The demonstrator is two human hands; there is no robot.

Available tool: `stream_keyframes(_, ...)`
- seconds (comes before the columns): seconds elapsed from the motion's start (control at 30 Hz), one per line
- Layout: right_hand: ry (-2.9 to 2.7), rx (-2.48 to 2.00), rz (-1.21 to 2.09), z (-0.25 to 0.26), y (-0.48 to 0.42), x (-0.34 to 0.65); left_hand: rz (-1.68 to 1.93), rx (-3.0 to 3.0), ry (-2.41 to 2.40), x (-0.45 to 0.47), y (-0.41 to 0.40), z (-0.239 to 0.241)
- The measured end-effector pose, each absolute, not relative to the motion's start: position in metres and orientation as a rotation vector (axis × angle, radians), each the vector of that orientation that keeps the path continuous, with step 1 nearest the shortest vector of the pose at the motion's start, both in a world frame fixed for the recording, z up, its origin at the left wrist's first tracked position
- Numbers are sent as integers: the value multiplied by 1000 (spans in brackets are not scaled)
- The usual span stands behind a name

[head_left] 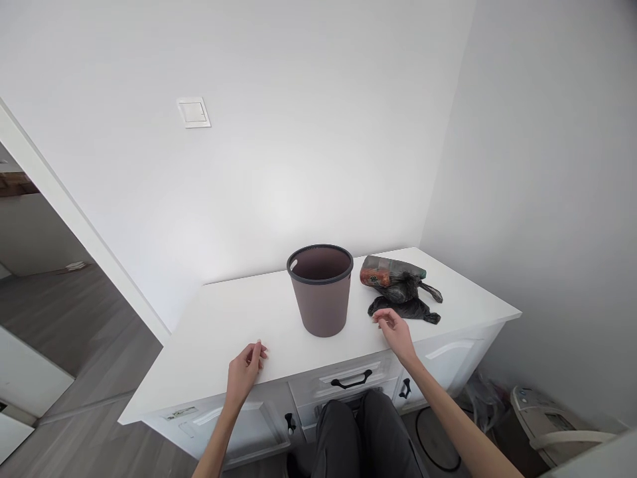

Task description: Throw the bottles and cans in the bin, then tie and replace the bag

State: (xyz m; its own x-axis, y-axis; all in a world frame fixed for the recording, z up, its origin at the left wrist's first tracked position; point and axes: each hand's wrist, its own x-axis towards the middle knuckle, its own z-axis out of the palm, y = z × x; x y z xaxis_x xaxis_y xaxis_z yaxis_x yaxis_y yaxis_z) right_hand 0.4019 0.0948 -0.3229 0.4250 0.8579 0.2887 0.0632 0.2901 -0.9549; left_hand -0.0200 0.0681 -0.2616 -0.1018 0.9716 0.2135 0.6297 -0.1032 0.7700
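A brown waste bin (323, 307) with a dark rim stands upright on the white cabinet top (233, 312). To its front left, my left hand (243, 370) rests by the cabinet's front edge, fingers curled together with nothing visible in them. My right hand (395, 335) is to the bin's right, its fingers loosely bent and slightly apart. Its fingertips are at the near edge of a bunched black plastic bag (411, 309); whether they touch cannot be made out. Behind that lies a dark see-through plastic bag (395, 271) with an orange-labelled item inside.
Walls stand behind and to the right of the cabinet, with a light switch (194, 113) at upper left. Drawer handle (352, 380) and doors face my knees (365, 431). A beige appliance (552, 425) sits on the floor at right, near a black cable (423, 441). A doorway is at left.
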Motion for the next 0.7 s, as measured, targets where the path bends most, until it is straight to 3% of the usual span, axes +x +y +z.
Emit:
stream_keyframes(0.23, -1282, -1069, 946, -324, 102, 377, 1081, 1730, 1735, -23, 69, -266)
stream_keyframes(0.7, -1291, -1168, 937, -344, 104, 375, 1077, 1712, 1724, -30, 75, -278)
